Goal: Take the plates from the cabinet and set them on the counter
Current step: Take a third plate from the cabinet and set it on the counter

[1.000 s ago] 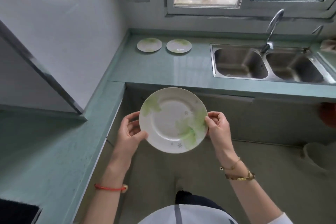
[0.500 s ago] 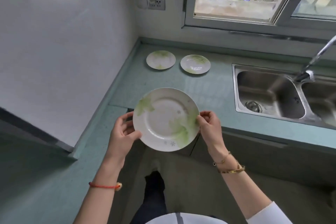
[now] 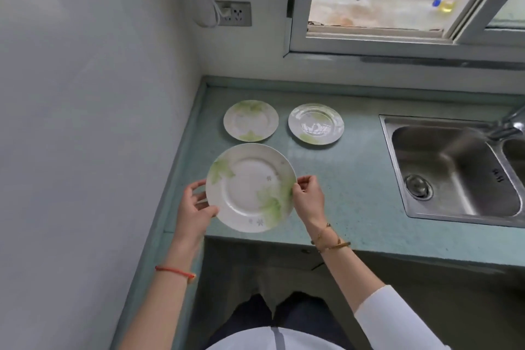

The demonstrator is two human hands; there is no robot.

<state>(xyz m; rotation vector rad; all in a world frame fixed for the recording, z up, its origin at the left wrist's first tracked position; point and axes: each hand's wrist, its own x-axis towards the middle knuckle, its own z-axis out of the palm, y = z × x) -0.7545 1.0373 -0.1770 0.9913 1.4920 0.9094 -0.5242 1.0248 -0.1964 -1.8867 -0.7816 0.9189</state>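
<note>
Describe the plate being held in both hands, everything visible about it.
The held plate is round, white and glossy, apparently ceramic, with pale green leaf prints at its upper left and lower right and tiny flower marks. It has a broad rim around a flat well, looks empty and clean, and faces up. The left hand and right hand pinch opposite edges, holding it above the teal counter near its front edge, nearer than two smaller-looking plates.
</note>
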